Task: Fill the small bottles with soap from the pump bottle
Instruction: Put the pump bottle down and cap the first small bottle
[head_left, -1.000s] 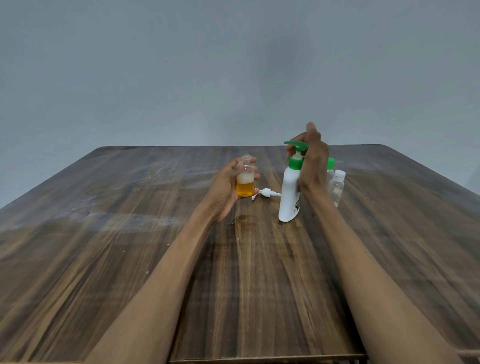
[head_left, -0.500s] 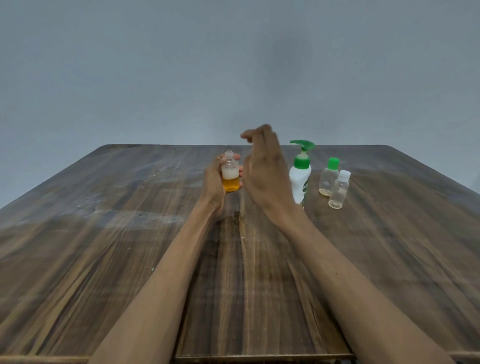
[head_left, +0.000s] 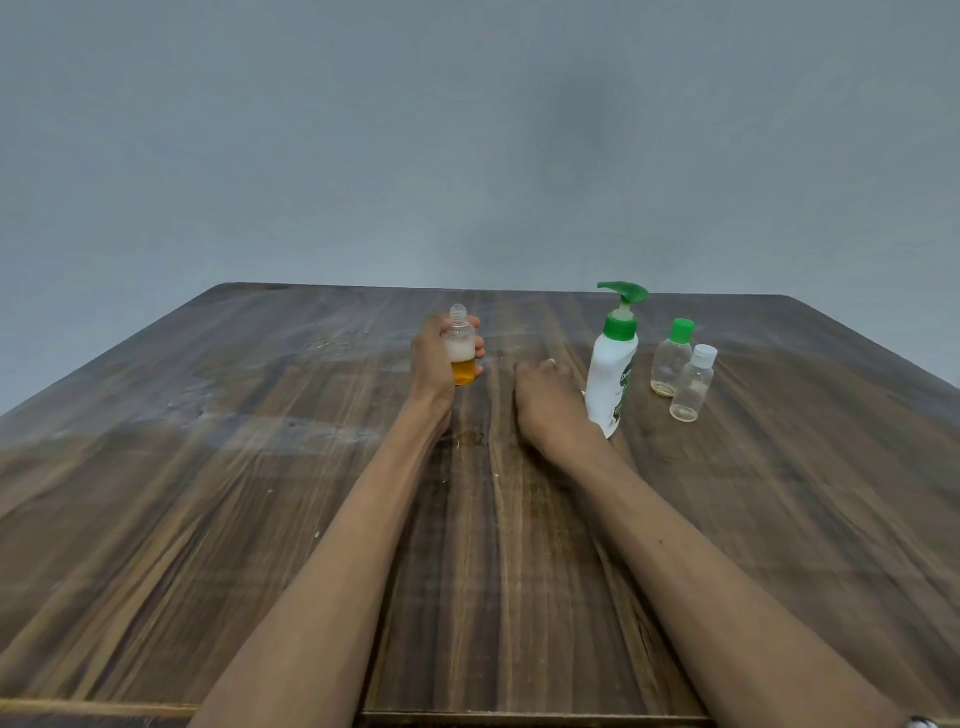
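I see a dark wooden tabletop (head_left: 218, 519) with long grain streaks running from the near edge toward the far edge, and a pale, hazy smear across its left half. Toward the far right part stands a white pump bottle (head_left: 613, 374) with a green pump head, upright, a label on its side. Just right of it stand two small clear bottles, close together: one with a green cap (head_left: 670, 358), nearer the far edge, and one with a white cap (head_left: 693, 384), slightly nearer me. Both look almost empty. My right hand (head_left: 550, 405) rests on the wood just left of the pump bottle's base.
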